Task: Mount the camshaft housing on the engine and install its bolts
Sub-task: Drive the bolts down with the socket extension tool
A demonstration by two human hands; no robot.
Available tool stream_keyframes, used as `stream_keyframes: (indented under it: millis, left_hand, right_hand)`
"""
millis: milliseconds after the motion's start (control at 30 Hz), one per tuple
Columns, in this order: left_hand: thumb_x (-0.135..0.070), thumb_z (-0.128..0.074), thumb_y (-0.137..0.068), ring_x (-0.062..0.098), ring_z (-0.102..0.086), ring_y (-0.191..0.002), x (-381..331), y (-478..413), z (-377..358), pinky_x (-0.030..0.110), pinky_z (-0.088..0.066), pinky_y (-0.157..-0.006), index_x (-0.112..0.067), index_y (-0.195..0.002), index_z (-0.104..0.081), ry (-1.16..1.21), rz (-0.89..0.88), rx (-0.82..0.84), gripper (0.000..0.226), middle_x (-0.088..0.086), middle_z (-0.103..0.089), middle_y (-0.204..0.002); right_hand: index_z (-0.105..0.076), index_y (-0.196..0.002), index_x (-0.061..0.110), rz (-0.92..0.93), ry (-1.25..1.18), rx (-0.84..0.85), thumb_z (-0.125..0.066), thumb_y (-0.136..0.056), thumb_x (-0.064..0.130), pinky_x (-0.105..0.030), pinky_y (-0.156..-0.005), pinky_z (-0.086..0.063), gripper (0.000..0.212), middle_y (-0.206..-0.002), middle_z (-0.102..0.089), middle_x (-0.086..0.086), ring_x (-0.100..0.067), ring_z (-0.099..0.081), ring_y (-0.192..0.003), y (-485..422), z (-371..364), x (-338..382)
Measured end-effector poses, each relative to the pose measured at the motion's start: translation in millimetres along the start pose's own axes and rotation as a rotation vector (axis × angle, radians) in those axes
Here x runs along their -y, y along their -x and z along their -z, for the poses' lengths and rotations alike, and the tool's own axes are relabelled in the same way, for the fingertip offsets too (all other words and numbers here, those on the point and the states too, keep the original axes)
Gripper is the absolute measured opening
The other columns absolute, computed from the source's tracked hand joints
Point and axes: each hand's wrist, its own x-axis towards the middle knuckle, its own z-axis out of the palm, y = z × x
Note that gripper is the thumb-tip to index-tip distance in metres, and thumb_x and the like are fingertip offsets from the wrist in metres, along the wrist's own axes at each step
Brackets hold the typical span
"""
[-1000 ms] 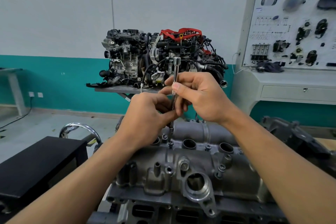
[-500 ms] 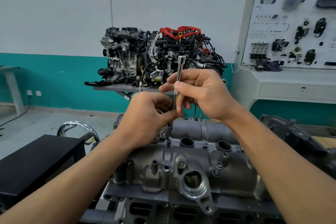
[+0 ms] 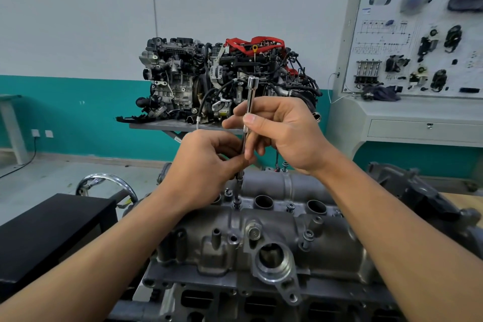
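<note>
The grey cast-metal camshaft housing (image 3: 274,248) sits on the engine (image 3: 261,306), so mounting is judged complete. Several dark flanged bolts (image 3: 290,207) stand in their holes along the housing; their tightness cannot be told, so bolt installation is judged in progress. The right hand (image 3: 285,133) pinches the upper shaft of the slim chrome extension bar (image 3: 250,102); the left hand (image 3: 206,165) pinches its lower shaft. The bar stands near upright, its tip on the driven bolt (image 3: 237,202) in the housing's central bolt row, directly below both hands
</note>
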Motion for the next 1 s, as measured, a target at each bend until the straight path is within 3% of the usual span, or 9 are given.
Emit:
stream_keyframes:
  millis: [267,533,633,733,867,933,1000]
  left_hand:
    - [-0.018,-0.082,-0.080,0.003,-0.065,-0.056,-3.2,2.0,-0.2,0.019,-0.054,-0.056,-0.016,-0.078,-0.076,0.066,0.037,0.041,0.006,-0.001,-0.076,-0.070]
    - [-0.013,-0.066,-0.094,0.008,-0.075,-0.079,-1.6,7.8,3.5,0.025,-0.061,-0.076,-0.019,-0.093,-0.076,0.033,0.026,0.156,0.011,-0.005,-0.079,-0.083]
    - [-0.012,-0.062,-0.096,0.007,-0.075,-0.082,-4.1,7.8,3.1,0.030,-0.059,-0.079,-0.018,-0.095,-0.074,0.005,0.036,0.178,0.014,-0.007,-0.078,-0.087]
    - [-0.021,-0.072,-0.089,0.015,-0.074,-0.077,-6.5,6.2,-0.1,0.038,-0.059,-0.077,-0.019,-0.089,-0.077,-0.013,0.049,0.119,0.005,-0.003,-0.078,-0.080]
    - [-0.024,-0.084,-0.077,0.008,-0.071,-0.064,-3.5,4.0,1.6,0.022,-0.058,-0.063,-0.018,-0.080,-0.079,-0.019,0.049,-0.017,0.009,-0.008,-0.076,-0.070]
    - [-0.018,-0.082,-0.080,0.006,-0.070,-0.063,-2.4,5.1,1.9,0.021,-0.057,-0.062,-0.019,-0.080,-0.078,0.017,0.047,0.010,0.005,-0.007,-0.077,-0.071]
    - [-0.011,-0.073,-0.088,0.005,-0.073,-0.071,-3.3,7.7,2.1,0.020,-0.058,-0.069,-0.025,-0.086,-0.076,0.042,0.038,0.089,0.014,-0.007,-0.078,-0.078]
  right_hand:
    - [-0.064,-0.099,0.006,-0.013,-0.019,0.010,-0.052,-0.093,0.009,-0.023,-0.045,-0.046,0.013,-0.094,-0.077,-0.012,-0.021,-0.066,-0.048,0.7,1.0,0.8]
    - [-0.064,-0.106,0.005,-0.086,-0.112,0.057,-0.050,-0.094,0.013,-0.023,-0.045,-0.045,0.020,-0.103,-0.075,-0.014,-0.021,-0.068,-0.054,0.3,1.3,0.1]
    - [-0.066,-0.101,0.008,-0.029,-0.013,0.010,-0.055,-0.095,0.011,-0.022,-0.046,-0.043,0.013,-0.096,-0.077,-0.008,-0.016,-0.064,-0.052,0.0,1.2,-2.1]
    - [-0.067,-0.089,0.006,0.009,0.010,-0.085,-0.069,-0.088,0.005,-0.020,-0.044,-0.044,0.002,-0.080,-0.075,-0.012,-0.014,-0.060,-0.048,-1.5,0.4,-2.0]
    - [-0.064,-0.079,0.009,0.026,-0.008,-0.190,-0.080,-0.076,0.000,-0.013,-0.046,-0.043,0.018,-0.062,-0.068,0.000,-0.006,-0.059,-0.048,-1.9,-1.0,-3.2]
    - [-0.067,-0.086,0.007,0.033,-0.023,-0.167,-0.076,-0.081,0.002,-0.012,-0.047,-0.043,0.012,-0.068,-0.068,0.004,-0.004,-0.059,-0.052,-1.6,-3.6,-3.0]
    - [-0.068,-0.097,0.009,0.022,-0.025,-0.096,-0.065,-0.091,0.008,-0.017,-0.045,-0.042,0.007,-0.079,-0.069,-0.001,-0.009,-0.057,-0.056,-0.4,-4.0,-1.0]
